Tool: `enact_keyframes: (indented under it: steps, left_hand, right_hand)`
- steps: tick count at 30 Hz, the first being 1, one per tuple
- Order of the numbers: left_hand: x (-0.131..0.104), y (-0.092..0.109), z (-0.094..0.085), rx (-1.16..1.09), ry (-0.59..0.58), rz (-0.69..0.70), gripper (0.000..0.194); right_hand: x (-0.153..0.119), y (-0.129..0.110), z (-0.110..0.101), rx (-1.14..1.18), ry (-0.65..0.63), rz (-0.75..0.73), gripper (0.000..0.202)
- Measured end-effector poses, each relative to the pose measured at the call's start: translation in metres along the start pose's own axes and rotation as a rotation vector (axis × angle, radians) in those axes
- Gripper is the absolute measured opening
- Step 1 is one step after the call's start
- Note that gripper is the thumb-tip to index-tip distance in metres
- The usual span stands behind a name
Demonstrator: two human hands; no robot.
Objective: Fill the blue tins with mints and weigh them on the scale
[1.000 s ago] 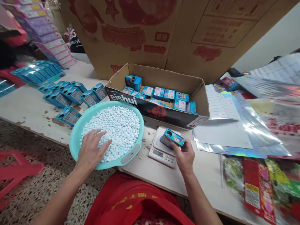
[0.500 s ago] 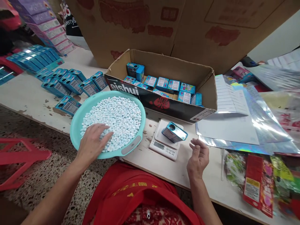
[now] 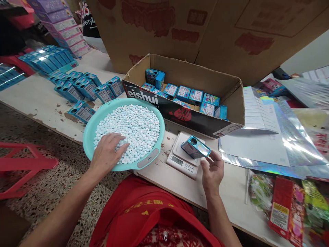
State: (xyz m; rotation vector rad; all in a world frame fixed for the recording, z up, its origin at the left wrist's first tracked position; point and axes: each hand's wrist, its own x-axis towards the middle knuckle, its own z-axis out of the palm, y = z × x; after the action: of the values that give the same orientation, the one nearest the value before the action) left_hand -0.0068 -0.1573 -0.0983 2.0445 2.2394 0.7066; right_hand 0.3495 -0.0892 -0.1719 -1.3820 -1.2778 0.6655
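Observation:
My left hand (image 3: 106,155) rests with fingers apart on small white and pale-blue candies (image 3: 140,125), which fill a mint-green basin (image 3: 88,142). A blue tin (image 3: 193,148) with a round dark opening on top lies tilted on a white digital kitchen scale (image 3: 174,149), whose lit display is too small to read surely. By the tin's right end is my right hand (image 3: 212,173), thumb and fingers apart. Its fingertips reach the tin's edge; whether they touch it I cannot tell.
Behind the scale, an open carton (image 3: 183,118) holds several blue tins. More blue tins (image 3: 82,111) stand left of the basin. Silvery sheets (image 3: 257,147) and candy packets (image 3: 281,207) lie to the right. A red stool (image 3: 28,168) stands on the floor at left.
My right hand has moved toward the tin, its fingers now at the tin's right end. My left hand stays in the candies. The whole view has shifted slightly.

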Motion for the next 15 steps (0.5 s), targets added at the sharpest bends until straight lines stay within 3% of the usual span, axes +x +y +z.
enact_keyframes:
  steps: [3,5,8,11,15]
  left_hand:
    - [0.001,0.005,-0.004,-0.116,0.042,-0.074,0.028]
    - [0.002,0.012,-0.007,-0.285,0.078,-0.214,0.027]
    - [0.010,0.029,-0.012,-0.745,0.095,-0.504,0.033]
    - [0.029,0.051,-0.014,-1.310,0.094,-0.691,0.038]
    - [0.060,0.075,-0.009,-1.791,0.109,-0.911,0.036]
  right_hand:
    - [0.012,-0.010,0.007,-0.135,-0.077,-0.030,0.044]
    - [0.024,-0.028,0.011,-0.192,-0.107,-0.111,0.034]
    - [0.041,-0.069,0.013,-0.223,-0.155,-0.364,0.026]
    - [0.049,-0.113,0.022,-0.208,-0.195,-0.600,0.026]
    - [0.047,-0.140,0.054,-0.220,-0.306,-0.843,0.031]
